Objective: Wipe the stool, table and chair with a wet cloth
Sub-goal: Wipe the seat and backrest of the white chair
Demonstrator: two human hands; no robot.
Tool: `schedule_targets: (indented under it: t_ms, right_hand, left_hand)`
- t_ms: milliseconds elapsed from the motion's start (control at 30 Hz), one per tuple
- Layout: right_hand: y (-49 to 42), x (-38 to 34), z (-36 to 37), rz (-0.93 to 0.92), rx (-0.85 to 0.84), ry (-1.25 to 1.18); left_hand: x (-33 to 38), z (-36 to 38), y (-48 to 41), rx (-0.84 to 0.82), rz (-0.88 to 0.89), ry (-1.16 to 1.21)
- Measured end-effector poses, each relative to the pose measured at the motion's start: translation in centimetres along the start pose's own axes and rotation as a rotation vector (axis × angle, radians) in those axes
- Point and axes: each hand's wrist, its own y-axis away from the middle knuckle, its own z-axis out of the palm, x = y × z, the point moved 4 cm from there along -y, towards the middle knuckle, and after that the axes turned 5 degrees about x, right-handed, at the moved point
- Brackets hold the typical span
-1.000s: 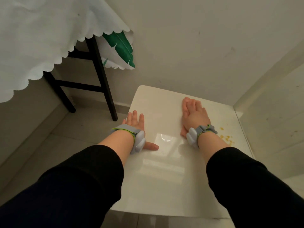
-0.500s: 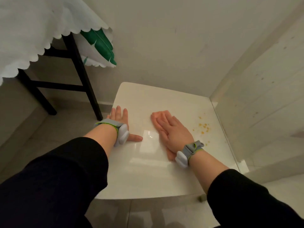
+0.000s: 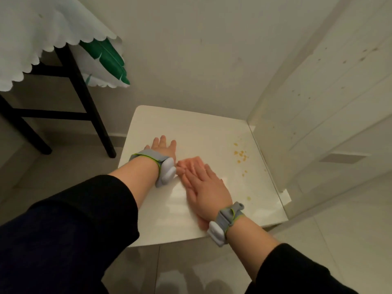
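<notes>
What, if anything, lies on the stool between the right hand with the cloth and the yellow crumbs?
Nothing visible does. The stool top is bare between the right hand, flat on the cloth, and the yellow crumbs near its right edge. The left hand rests on the opposite side, out of that path.

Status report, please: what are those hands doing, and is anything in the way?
Left hand open, flat on stool. Right hand flat, pressing cloth on stool. Yellow crumbs to its right, not yet wiped; nothing blocking.
</notes>
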Motion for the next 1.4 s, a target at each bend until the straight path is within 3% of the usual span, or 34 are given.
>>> schedule_targets:
  t_ms: [133,233,533,1233,1400]
  right_hand:
    - [3.7,2.7,-1.9,-0.274,0.027,0.017]
    - [5.7,5.7,-3.0,-0.307,0.087,-0.014]
    - [0.8,10.4,-3.3,-0.070,0.112,-0.034]
    - [-17.4,13.2,-0.9,0.142,-0.038,0.206]
    - [-16.9,16.5,-2.5,0.352,-0.011,0.201]
  left_hand:
    - [2.0,1.7,-0.8,-0.103,0.054,-0.161]
    - [4.2,2.5,-0.9,-0.150,0.084,-0.177]
    - [6.9,0.9,-2.6,-0.082,0.064,-0.045]
    - [5.6,1.8,-4.9,-0.136,0.008,-0.049]
    - [5.6,2.1,-5.0,-0.138,-0.003,-0.047]
